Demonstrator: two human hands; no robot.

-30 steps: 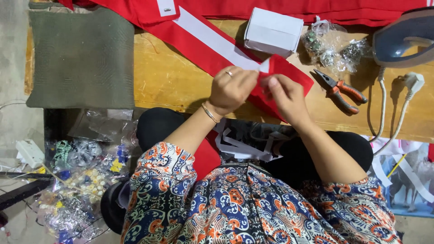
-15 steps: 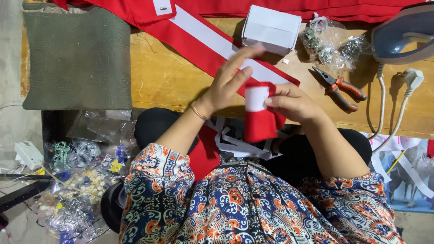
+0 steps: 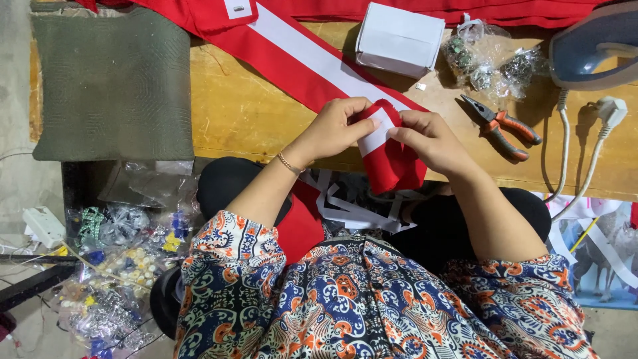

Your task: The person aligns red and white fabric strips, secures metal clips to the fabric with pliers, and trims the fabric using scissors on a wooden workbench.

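A long red cloth band with a white stripe point(image 3: 302, 53) runs diagonally across the wooden table point(image 3: 246, 113) from the top left. Its near end point(image 3: 392, 163) is folded over at the table's front edge. My left hand point(image 3: 335, 126) pinches the fold from the left, fingertips on the white stripe. My right hand point(image 3: 432, 139) grips the same fold from the right. Both hands hold the cloth just above my lap.
A white box point(image 3: 399, 40), clear bags of small metal parts point(image 3: 492, 60), orange-handled pliers point(image 3: 502, 126), an iron point(image 3: 595, 43) with its cord and plug point(image 3: 611, 110) lie at the right. A green cushion point(image 3: 113, 83) sits left. Bags of beads point(image 3: 126, 266) cover the floor.
The folded end was lifted toward me half a second ago; it now lies lower at the table edge, with both hands closed on the fold.
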